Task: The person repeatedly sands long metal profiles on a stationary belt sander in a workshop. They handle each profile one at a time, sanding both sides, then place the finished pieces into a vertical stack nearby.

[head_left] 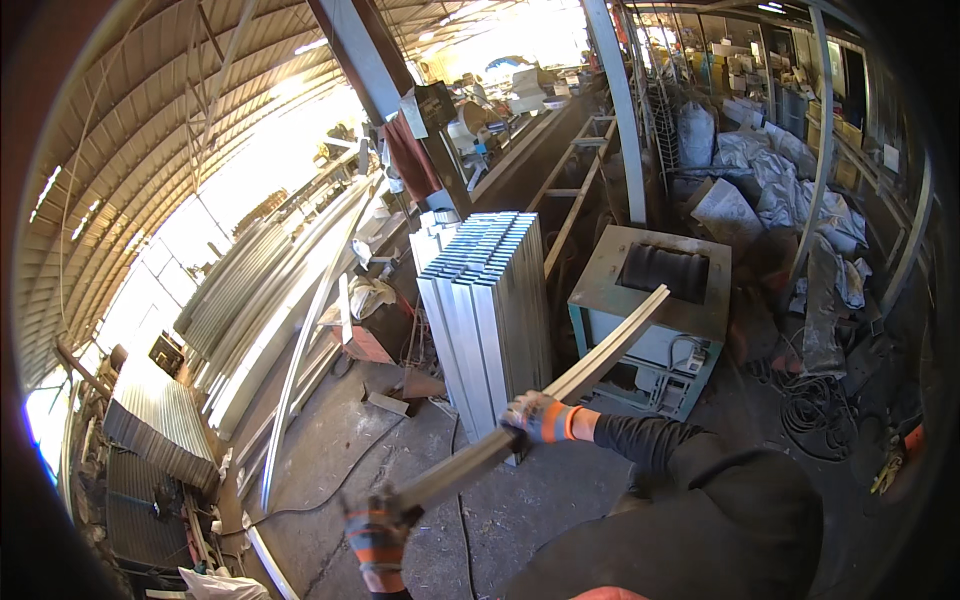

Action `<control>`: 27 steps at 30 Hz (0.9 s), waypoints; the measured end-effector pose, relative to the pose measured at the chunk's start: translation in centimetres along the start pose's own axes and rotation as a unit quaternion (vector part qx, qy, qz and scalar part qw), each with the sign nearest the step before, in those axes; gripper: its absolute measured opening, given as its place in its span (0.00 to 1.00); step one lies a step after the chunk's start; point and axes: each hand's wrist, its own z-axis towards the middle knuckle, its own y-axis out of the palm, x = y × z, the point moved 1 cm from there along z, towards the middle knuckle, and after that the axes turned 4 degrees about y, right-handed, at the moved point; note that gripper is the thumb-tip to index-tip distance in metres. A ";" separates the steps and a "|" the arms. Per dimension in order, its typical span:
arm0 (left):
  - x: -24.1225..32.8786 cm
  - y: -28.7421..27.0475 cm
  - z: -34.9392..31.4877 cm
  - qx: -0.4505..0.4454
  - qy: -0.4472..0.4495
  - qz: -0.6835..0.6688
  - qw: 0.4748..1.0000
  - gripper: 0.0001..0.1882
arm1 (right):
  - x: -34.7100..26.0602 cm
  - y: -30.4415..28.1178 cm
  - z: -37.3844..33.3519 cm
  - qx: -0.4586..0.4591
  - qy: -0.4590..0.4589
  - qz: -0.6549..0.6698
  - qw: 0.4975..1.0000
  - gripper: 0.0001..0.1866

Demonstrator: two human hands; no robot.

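A long metal profile with lengthwise ridges slants across in front of me, its far end raised to the right. My right hand, in a grey and orange glove, is closed round its middle. At its lower near end is my left hand, in a like glove; motion smears its fingers, so their grip is unclear. Just beyond the right hand stands a tall upright stack of similar metal profiles, packed tight with their ends facing up. The held profile passes in front of the stack's lower right side.
A grey-green machine with a dark roller stands right of the stack. Cables cross the floor. Long metal lengths lean at left, near corrugated sheets. Coiled hose and silvery wrapping lie at right. A steel post rises behind.
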 end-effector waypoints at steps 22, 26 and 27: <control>16.9 21.0 -11.0 -0.138 -0.233 -0.530 0.804 0.45 | 7.1 -8.8 -8.9 0.440 0.341 0.766 0.323 0.17; 20.5 20.7 -13.6 -0.305 -0.228 -0.501 0.778 0.42 | 8.7 -2.3 -14.2 0.447 0.417 0.705 0.359 0.19; 20.8 20.6 -13.7 -0.352 -0.236 -0.491 0.761 0.41 | 9.3 -0.5 -15.5 0.445 0.420 0.710 0.349 0.23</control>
